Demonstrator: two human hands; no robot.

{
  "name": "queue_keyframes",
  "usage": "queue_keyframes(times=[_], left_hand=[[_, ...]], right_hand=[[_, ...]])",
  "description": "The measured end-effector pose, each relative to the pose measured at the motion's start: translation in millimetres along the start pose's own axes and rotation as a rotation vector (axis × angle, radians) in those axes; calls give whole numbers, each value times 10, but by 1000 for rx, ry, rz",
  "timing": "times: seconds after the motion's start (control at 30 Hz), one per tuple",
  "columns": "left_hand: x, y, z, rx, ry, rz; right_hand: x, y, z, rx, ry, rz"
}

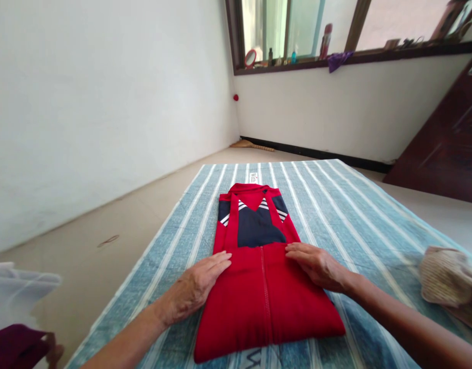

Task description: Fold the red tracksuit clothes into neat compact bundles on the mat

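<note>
A red and navy zip jacket (239, 302) with white stripes lies on a blue striped cloth (328, 205). Its sides are tucked in and its lower part is folded up over the middle, the zip running down the centre of that flap. The collar points away from me. My left hand (201, 277) rests on the flap's upper left edge, fingers stretched out flat. On the upper right edge of the flap lies my right hand (316, 264), its fingers also extended and pressing lightly on the fabric. Neither hand grasps anything.
Beige bunched fabric (445, 277) lies at the right of the cloth. White and purple items (16, 307) show at lower left. A broom (251, 145) lies by the far wall. Bottles and a small mirror (250, 58) stand on the windowsill. A dark door (443, 143) is at right.
</note>
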State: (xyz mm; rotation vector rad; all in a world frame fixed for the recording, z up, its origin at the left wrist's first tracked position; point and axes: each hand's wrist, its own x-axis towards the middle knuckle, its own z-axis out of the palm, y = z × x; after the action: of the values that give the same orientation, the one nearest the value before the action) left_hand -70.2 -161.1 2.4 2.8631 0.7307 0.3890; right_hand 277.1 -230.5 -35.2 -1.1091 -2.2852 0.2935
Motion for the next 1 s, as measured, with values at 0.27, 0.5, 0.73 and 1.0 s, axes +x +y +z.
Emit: queue_keyframes(times=[0.27, 0.5, 0.73, 1.0], left_hand=[[-281, -121, -96, 188, 57, 84], [-381, -84, -15, 216, 1, 24], [-368, -45, 10, 250, -19, 45], [-202, -130, 16, 218, -51, 167]], right_hand=[[-544, 92, -165, -232, 30, 45], [-512, -56, -157, -236, -215, -19], [-448, -5, -144, -209, -250, -50], [-406, 50, -182, -238, -310, -92]])
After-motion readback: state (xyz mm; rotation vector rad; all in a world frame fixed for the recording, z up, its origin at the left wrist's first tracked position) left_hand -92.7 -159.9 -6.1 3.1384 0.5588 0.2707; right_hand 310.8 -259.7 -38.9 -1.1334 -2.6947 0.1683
